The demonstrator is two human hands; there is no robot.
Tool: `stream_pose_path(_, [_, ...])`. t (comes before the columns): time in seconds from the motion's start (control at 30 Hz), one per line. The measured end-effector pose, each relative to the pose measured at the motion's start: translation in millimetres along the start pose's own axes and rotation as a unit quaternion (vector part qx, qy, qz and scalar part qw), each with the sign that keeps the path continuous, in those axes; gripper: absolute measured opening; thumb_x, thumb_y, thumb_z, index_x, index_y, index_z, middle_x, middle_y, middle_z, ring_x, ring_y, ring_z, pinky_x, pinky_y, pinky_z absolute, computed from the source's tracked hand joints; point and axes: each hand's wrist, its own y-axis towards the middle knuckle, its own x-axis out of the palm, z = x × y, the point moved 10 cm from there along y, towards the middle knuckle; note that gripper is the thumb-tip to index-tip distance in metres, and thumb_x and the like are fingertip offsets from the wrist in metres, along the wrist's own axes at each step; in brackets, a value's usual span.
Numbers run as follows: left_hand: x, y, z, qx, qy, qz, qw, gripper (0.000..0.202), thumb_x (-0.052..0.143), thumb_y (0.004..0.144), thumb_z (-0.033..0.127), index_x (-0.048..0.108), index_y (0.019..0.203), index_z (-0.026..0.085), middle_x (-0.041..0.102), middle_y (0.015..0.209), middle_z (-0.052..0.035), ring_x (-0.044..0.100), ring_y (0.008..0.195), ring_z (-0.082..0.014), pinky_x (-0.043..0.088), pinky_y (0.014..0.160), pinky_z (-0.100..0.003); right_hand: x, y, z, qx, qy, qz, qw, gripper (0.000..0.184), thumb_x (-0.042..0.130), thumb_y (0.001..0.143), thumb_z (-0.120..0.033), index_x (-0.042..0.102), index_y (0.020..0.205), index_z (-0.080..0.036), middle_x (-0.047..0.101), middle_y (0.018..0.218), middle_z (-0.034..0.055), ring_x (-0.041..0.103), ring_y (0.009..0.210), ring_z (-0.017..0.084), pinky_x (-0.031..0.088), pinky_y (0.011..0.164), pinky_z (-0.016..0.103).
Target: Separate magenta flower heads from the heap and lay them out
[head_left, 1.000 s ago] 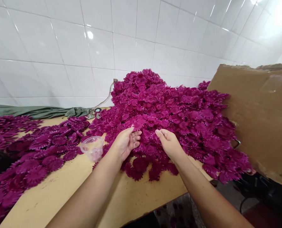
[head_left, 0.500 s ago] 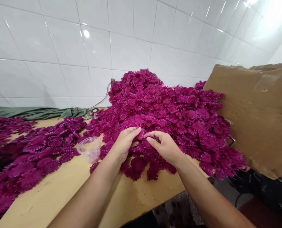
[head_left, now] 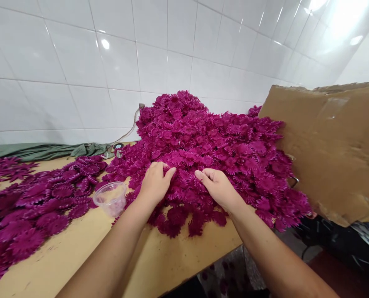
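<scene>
A large heap of magenta artificial flower heads [head_left: 184,140] with frilled petals fills the middle of the table. My left hand [head_left: 155,183] is at the heap's front, its thumb spread away from the bent fingers. The fingertips are partly hidden among the petals, and nothing held shows. To the right, my right hand [head_left: 218,187] is closed in a pinch, thumb against the curled fingers, over the same flowers. Whatever sits between those fingertips is too small to make out. A clear plastic cup [head_left: 110,198] with small pale bits inside stands left of my left hand.
More magenta flowers [head_left: 41,207] spread over the left of the tan tabletop [head_left: 88,252]. A big cardboard sheet [head_left: 327,153] leans at the right. Green cloth [head_left: 47,151] and a round tape roll [head_left: 118,147] lie along the tiled wall [head_left: 109,62].
My hands have moved apart; before, they met over a magenta flower piece. The left has turned down onto the heap, while the right stays pinched. The view has shifted slightly right.
</scene>
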Motion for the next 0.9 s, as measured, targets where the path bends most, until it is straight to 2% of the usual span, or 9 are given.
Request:
stream_pose_path(0.1, [-14.1, -8.8, 26.4, 0.097, 0.173, 0.071, 0.978, 0.030, 0.052, 0.071, 0.019, 0.056, 0.101, 0.013, 0.051, 0.109, -0.0136, 0.046, 0.106, -0.0273, 0.037, 0.089, -0.040, -0.8, 4.4, 6.1, 0.009, 0.023, 0.020, 0.999, 0.042, 0.043, 0.070, -0.055, 0.028, 0.050, -0.021, 0.025, 0.049, -0.0061, 0.022, 0.046, 0.007, 0.019, 0.044, 0.023])
stream_pose_path(0.2, [-2.3, -17.5, 42.4, 0.148, 0.224, 0.022, 0.963, 0.029, 0.040, 0.079, 0.014, 0.062, 0.098, 0.018, 0.060, 0.100, -0.0085, 0.055, 0.095, -0.0234, 0.041, 0.084, -0.039, 6.9, 5.0, 7.9, 0.004, 0.056, 0.015, 0.998, 0.040, 0.043, 0.069, -0.056, 0.031, 0.052, -0.022, 0.026, 0.049, -0.0066, 0.023, 0.045, 0.007, 0.020, 0.043, 0.023])
stream_pose_path(0.27, [5.9, -19.3, 45.0, 0.154, 0.247, -0.009, 0.957, 0.031, 0.037, 0.083, 0.017, 0.063, 0.100, 0.020, 0.065, 0.092, -0.0063, 0.058, 0.089, -0.0236, 0.042, 0.079, -0.040, 13.6, 3.5, 7.4, 0.004, 0.080, 0.001, 0.997, 0.036, 0.044, 0.070, -0.054, 0.036, 0.055, -0.021, 0.028, 0.049, -0.0070, 0.027, 0.044, 0.007, 0.022, 0.043, 0.023])
stream_pose_path(0.33, [7.6, -18.4, 44.8, 0.148, 0.269, -0.006, 0.952, 0.032, 0.039, 0.085, 0.024, 0.061, 0.107, 0.019, 0.065, 0.095, -0.0082, 0.058, 0.092, -0.0265, 0.042, 0.079, -0.042, 18.0, 1.8, 7.9, 0.016, 0.113, -0.008, 0.993, 0.032, 0.046, 0.070, -0.051, 0.041, 0.062, -0.020, 0.034, 0.051, -0.0071, 0.032, 0.044, 0.008, 0.025, 0.043, 0.023])
stream_pose_path(0.43, [7.8, -19.8, 49.1, 0.161, 0.235, 0.007, 0.959, 0.031, 0.040, 0.085, 0.029, 0.064, 0.102, 0.019, 0.064, 0.099, -0.0088, 0.056, 0.096, -0.0261, 0.041, 0.082, -0.041, 20.1, 1.2, 10.0, 0.036, 0.159, -0.008, 0.987, 0.031, 0.050, 0.068, -0.049, 0.047, 0.072, -0.019, 0.040, 0.052, -0.0068, 0.036, 0.046, 0.008, 0.029, 0.044, 0.023])
stream_pose_path(0.53, [19.7, -27.2, 56.8, 0.185, 0.127, -0.055, 0.973, 0.028, 0.043, 0.083, 0.033, 0.065, 0.094, 0.020, 0.067, 0.092, -0.0053, 0.059, 0.086, -0.0201, 0.044, 0.078, -0.034, 18.4, 2.1, 13.5, 0.044, 0.192, 0.015, 0.980, 0.032, 0.056, 0.064, -0.048, 0.047, 0.069, -0.018, 0.042, 0.052, -0.0066, 0.036, 0.047, 0.008, 0.029, 0.045, 0.023])
stream_pose_path(0.63, [31.1, -30.3, 53.3, 0.147, 0.050, -0.115, 0.981, 0.029, 0.048, 0.079, 0.035, 0.064, 0.097, 0.020, 0.069, 0.083, -0.0025, 0.060, 0.071, -0.0166, 0.045, 0.067, -0.028, 17.8, 0.5, 20.2, 0.067, 0.233, 0.038, 0.969, 0.032, 0.057, 0.063, -0.048, 0.045, 0.068, -0.018, 0.043, 0.052, -0.0067, 0.036, 0.046, 0.007, 0.028, 0.045, 0.022])
stream_pose_path(0.77, [28.5, -21.9, 40.1, 0.081, -0.001, -0.090, 0.993, 0.025, 0.048, 0.077, 0.031, 0.067, 0.090, 0.021, 0.071, 0.082, -0.0011, 0.062, 0.071, -0.0164, 0.045, 0.067, -0.026, 20.7, -4.1, 19.4, 0.085, 0.277, 0.034, 0.956, 0.028, 0.061, 0.062, -0.040, 0.046, 0.071, -0.018, 0.043, 0.051, -0.0087, 0.036, 0.044, 0.005, 0.029, 0.045, 0.021])
stream_pose_path(0.9, [25.9, -15.8, 42.7, 0.082, 0.039, -0.054, 0.994, 0.025, 0.044, 0.078, 0.030, 0.067, 0.083, 0.021, 0.071, 0.080, -0.0016, 0.062, 0.074, -0.0180, 0.043, 0.067, -0.027, 15.7, -8.7, 12.9, 0.084, 0.289, 0.046, 0.953, 0.026, 0.068, 0.054, -0.024, 0.051, 0.072, -0.016, 0.048, 0.056, -0.0073, 0.042, 0.050, 0.005, 0.033, 0.049, 0.021])
